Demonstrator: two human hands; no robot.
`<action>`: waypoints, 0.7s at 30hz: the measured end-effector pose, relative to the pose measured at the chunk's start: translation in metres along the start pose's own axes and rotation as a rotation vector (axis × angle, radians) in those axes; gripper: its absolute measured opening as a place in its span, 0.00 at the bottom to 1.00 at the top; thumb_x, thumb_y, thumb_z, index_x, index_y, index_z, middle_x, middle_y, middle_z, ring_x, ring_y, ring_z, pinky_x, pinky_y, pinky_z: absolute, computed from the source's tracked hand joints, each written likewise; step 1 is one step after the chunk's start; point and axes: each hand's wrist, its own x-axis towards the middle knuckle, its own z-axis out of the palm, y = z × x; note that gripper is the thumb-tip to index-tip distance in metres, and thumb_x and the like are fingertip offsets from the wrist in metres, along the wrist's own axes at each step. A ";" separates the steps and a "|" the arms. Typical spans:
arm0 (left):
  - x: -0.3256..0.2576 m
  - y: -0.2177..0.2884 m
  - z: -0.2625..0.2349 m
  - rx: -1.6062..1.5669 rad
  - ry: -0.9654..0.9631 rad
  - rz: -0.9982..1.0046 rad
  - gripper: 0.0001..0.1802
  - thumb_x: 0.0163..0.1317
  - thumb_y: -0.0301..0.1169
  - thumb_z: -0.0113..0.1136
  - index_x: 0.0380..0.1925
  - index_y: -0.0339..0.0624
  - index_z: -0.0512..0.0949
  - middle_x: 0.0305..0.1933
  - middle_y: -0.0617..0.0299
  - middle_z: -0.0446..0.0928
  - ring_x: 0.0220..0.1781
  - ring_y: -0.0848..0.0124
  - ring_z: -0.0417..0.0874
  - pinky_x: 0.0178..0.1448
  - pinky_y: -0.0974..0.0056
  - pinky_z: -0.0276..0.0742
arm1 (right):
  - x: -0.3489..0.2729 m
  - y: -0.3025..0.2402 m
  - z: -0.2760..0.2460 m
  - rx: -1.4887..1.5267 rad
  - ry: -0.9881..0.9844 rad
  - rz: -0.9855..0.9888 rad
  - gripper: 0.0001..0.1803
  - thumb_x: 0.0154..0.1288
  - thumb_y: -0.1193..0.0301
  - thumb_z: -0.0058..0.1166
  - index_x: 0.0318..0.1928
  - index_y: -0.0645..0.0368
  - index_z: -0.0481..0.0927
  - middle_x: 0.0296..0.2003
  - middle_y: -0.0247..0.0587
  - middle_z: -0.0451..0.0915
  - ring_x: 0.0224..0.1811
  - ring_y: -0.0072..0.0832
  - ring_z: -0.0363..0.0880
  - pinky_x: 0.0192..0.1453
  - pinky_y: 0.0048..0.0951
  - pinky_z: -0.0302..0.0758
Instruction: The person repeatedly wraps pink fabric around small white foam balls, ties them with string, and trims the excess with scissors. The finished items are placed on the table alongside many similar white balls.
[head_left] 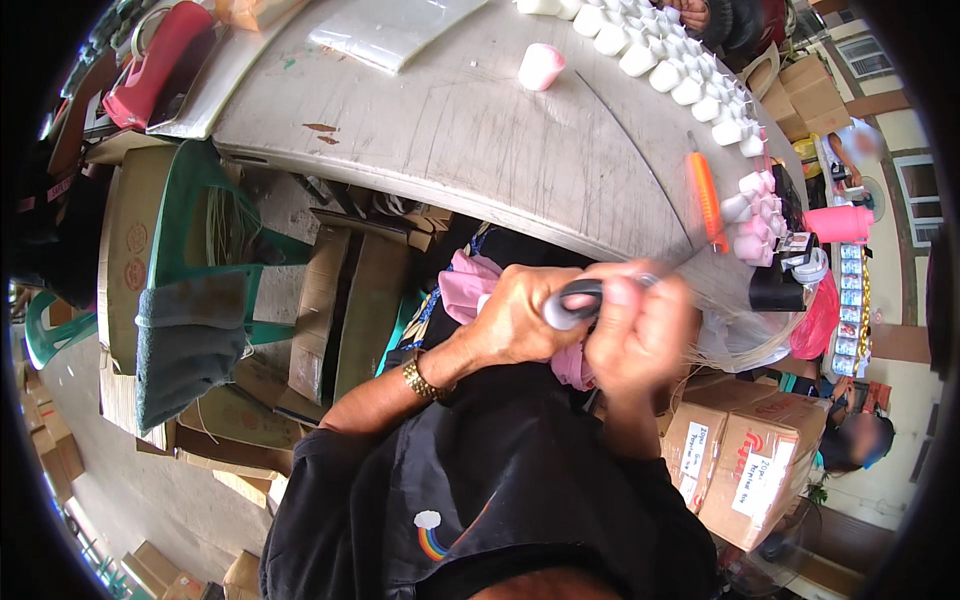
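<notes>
Scissors (578, 300) with grey handles sit clenched in the left hand (515, 325); the right hand (640, 335) pinches them too, just off the table's (480, 140) near edge. Beyond lie an orange cutter (707, 200) and white cups (680, 70) along the far edge.

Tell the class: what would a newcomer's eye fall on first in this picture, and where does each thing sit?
At the centre, the left hand and the blurred right hand close together around a grey-handled tool over pink cloth. Above them lies a worn grey table, with rows of small white cups along its far right edge. An orange utility knife lies near the table's right end.
</notes>
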 end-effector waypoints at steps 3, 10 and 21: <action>0.001 -0.004 -0.004 -0.009 0.044 -0.022 0.10 0.52 0.26 0.68 0.26 0.37 0.74 0.23 0.57 0.75 0.25 0.72 0.76 0.32 0.64 0.73 | 0.006 -0.006 0.009 0.349 0.188 0.173 0.14 0.72 0.68 0.53 0.31 0.66 0.74 0.23 0.46 0.80 0.21 0.29 0.80 0.29 0.23 0.79; -0.001 -0.004 -0.010 0.053 0.046 -0.026 0.10 0.50 0.27 0.68 0.24 0.38 0.73 0.23 0.54 0.74 0.24 0.60 0.78 0.31 0.60 0.73 | -0.008 0.000 0.013 -0.016 -0.087 0.008 0.07 0.68 0.73 0.58 0.34 0.63 0.76 0.24 0.37 0.82 0.20 0.25 0.79 0.27 0.26 0.76; 0.001 0.000 -0.013 0.294 0.029 0.007 0.13 0.53 0.33 0.68 0.25 0.37 0.74 0.25 0.50 0.74 0.29 0.50 0.79 0.32 0.55 0.73 | -0.019 0.019 0.026 0.382 0.132 0.399 0.05 0.70 0.76 0.53 0.36 0.63 0.75 0.26 0.43 0.82 0.25 0.25 0.81 0.29 0.25 0.75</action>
